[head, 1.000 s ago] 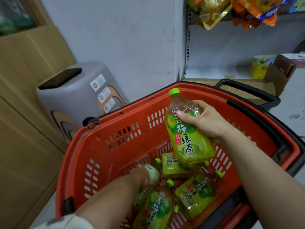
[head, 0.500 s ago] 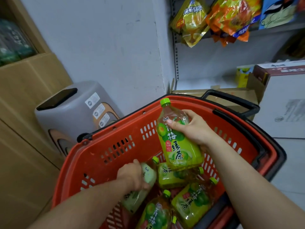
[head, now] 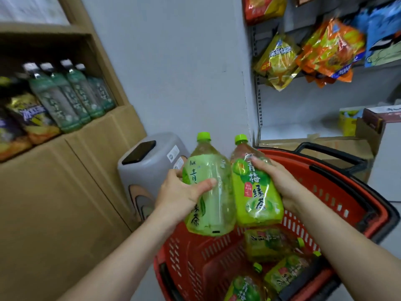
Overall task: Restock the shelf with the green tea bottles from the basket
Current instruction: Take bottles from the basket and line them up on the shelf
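Note the grip: left hand (head: 180, 194) curled round the pale-labelled green tea bottle (head: 209, 198), thumb across its front; right hand (head: 282, 185) curled round the bright-labelled green tea bottle (head: 256, 198), fingers over its shoulder. Note both bottles upright, caps up, side by side and touching, held above the left part of the red basket (head: 347, 192), with at least three more bottles (head: 269, 244) lying on its bottom. Carry both toward the open shelf (head: 106, 68) at upper left, aiming beside the row of shelved bottles (head: 71, 98) next to the snack bags (head: 32, 118). Separate the two bottles before the reach to prevent knocking. Pass clear of the grey unit (head: 152, 161) between basket and shelf. Place one bottle at a time: set the base flat beside the standing row, label outward, then release. Avoid squeezing the thin walls; on any sign of slip, shift the hold lower on the body. Avoid toppling the front row during insertion. Return to the basket for the remainder.
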Demonstrator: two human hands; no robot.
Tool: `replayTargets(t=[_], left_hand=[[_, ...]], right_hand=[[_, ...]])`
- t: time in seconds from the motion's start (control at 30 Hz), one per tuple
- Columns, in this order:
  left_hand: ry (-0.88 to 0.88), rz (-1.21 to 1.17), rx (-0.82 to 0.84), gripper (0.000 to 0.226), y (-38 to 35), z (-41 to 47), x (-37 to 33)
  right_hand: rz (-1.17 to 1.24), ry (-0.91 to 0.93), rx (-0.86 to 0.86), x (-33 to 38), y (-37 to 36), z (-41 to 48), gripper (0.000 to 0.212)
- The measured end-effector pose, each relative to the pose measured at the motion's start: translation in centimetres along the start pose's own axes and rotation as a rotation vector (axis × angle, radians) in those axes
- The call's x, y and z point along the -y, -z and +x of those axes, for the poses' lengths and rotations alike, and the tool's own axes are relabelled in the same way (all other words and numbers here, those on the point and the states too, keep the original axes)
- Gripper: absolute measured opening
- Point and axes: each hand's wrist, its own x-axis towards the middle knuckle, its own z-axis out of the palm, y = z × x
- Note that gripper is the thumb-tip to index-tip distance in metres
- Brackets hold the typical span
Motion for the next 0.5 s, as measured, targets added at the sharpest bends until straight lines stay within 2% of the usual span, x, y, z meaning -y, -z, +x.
replayTargets(t=[0.1, 0.17, 0.2, 0.33, 0.4, 0.5], left_hand=[[0.051, -0.352, 0.078, 0.084, 3.7, -0.9, -0.6], [0.058, -0.565, 0.166, 0.081, 6.6, -1.8, -0.8], [0.041, -0.598, 0.200, 0.080, 8.1, -2.3, -0.7], [0.000, -0.627, 0.162, 0.089, 13.5, -4.9, 0.2], [-0.040, -0.596, 0.045, 0.091, 16.1, -6.2, 0.8], [-0.145, -0.377, -0.181, 0.100, 20.2, -7.9, 2.0]], right_hand=[[0.136, 0.015, 0.092, 1.2, -3.6, -0.9, 0.047], [0.171, 0.009, 0.163, 2.3, -6.3, -1.9, 0.050], [0.171, 0.018, 0.201, 2.8, -7.7, -2.4, 0.051], [0.103, 0.095, 0.338, 3.7, -13.0, -4.3, 0.053], [0.044, 0.154, 0.347, 3.5, -16.1, -5.1, 0.055], [-0.053, 0.287, 0.319, 2.6, -21.1, -6.2, 0.061]])
